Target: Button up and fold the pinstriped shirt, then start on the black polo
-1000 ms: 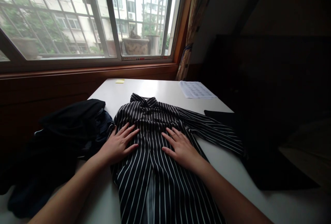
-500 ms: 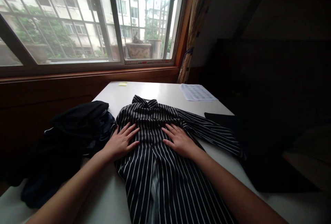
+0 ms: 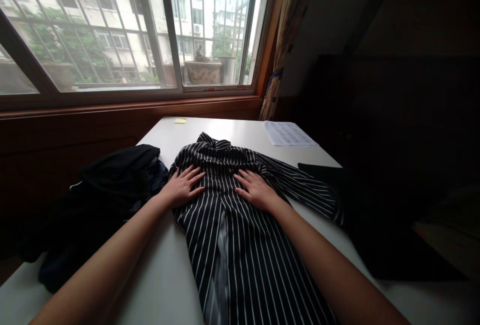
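Both the left hand (image 3: 184, 185) and the right hand (image 3: 255, 189), flat and gripping nothing, have advanced farther over the striped garment (image 3: 258, 260) at mid-table (image 3: 161, 275). The collar (image 3: 213, 142) has buckled; pressing apparently relocates creases rather than removing them.

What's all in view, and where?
table: one, white, centre
shirt: one, black, white-striped, on table
clothes pile: one, dark, table's left
flat item: one, black, right
papers: uncounted, white, far right corner
sticky note: one, yellow, far edge
window: one, grey, beyond table
curtain: one, tan, beside window
pots: several, brownish, outside
buildings: uncounted, pale, outside
trees: uncounted, green, outside
left hand: one, bare, on shirt
right hand: one, bare, on shirt
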Demonstrator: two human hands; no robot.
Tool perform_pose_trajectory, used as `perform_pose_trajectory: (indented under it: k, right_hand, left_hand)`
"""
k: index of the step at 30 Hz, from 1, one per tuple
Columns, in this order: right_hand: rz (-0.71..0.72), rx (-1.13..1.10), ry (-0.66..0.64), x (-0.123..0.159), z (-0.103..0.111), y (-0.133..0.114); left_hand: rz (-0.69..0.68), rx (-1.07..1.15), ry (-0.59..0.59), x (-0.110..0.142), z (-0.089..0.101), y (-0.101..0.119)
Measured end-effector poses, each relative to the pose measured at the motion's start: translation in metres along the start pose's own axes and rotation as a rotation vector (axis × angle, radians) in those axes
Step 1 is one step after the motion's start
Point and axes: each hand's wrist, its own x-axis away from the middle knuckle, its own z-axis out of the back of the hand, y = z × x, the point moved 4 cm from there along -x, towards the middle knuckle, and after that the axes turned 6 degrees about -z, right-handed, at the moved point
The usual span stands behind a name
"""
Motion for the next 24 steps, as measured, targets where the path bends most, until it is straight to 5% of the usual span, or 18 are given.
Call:
perform_pose_trajectory:
  k: [6,11,17,24]
  right_hand:
    - [0.031,-0.082,0.17,0.0,0.005,0.001]
    - [0.027,-0.117,0.322,0.012,0.02,-0.008]
    - [0.014,-0.096,0.388,0.026,0.035,-0.019]
    - [0.138,-0.169,0.31,0.079,0.051,-0.068]
  left_hand:
    - [-0.032,-0.015,0.203,0.001,0.016,0.006]
    - [-0.061,-0.013,0.304,0.014,0.042,0.049]
    - [-0.318,0.232,0.222,0.04,0.043,0.118]
    - [-0.352,0.473,0.156,0.06,0.024,0.112]
